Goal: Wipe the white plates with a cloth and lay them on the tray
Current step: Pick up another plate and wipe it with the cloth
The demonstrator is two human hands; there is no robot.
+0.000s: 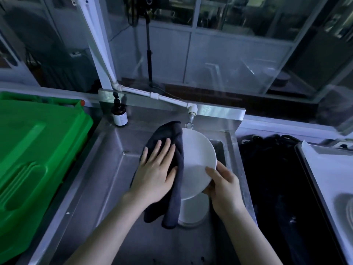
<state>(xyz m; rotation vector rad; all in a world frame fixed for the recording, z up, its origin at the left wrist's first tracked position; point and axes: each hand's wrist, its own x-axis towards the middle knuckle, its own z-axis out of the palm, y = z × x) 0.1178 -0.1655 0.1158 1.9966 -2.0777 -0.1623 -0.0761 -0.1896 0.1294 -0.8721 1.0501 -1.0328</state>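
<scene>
The brown bottle's [119, 114] label is too blurred to read. Over the sink [107, 169], the left hand [156, 175], grip apart, presses a dark cloth [172, 134] onto the tilted white plate [196, 155]. The right hand's [223, 188] grip clamps its rim. The tray [321, 165] lies to the right.

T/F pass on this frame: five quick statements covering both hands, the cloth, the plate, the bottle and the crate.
1. The left hand presses a dark cloth flat against the white plate. True.
2. The right hand holds nothing. False: its fingers grip the plate's near edge.
3. A brown bottle stands at the back left corner of the sink. True.
4. The green crate sits right of the sink. False: it is on the left.
5. The plate lies flat on the sink floor. False: it is held up, tilted.
</scene>
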